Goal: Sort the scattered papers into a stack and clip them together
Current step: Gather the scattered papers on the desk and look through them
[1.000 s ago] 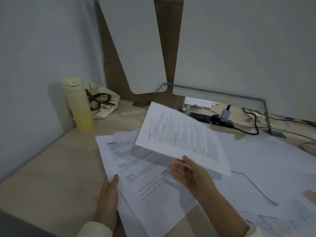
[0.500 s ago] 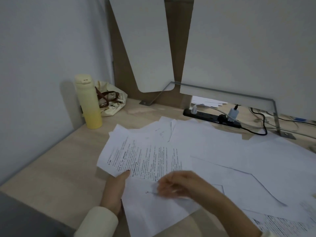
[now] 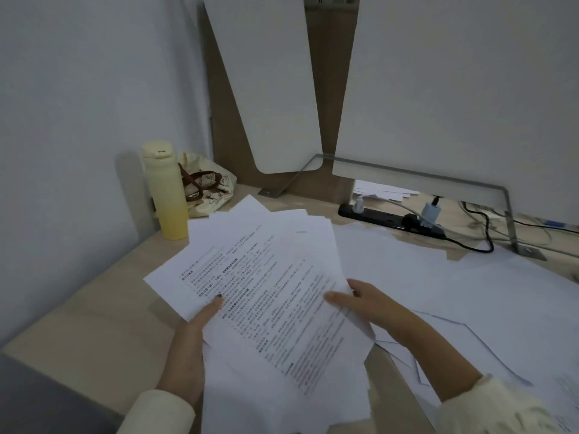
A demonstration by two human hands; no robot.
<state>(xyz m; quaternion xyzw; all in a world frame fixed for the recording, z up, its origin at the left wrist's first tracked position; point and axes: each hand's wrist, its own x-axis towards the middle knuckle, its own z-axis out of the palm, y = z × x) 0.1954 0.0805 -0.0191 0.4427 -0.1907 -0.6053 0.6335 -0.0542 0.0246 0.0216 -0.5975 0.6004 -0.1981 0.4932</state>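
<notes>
Both hands (image 3: 188,346) now lift the fanned papers (image 3: 266,292), seemingly off the desk (image 3: 94,317).

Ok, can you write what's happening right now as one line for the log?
step: gathering | left hand: grips fanned printed papers | right hand: grips same bundle | loose sheets: on desk | clip: not visible

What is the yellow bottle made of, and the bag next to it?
The yellow bottle looks like smooth matte plastic, pale on top and fading to deeper yellow, though it could be coated metal. The bag looks like soft cream cloth: it slumps and wrinkles, with printed pictures and brown handles.
</notes>
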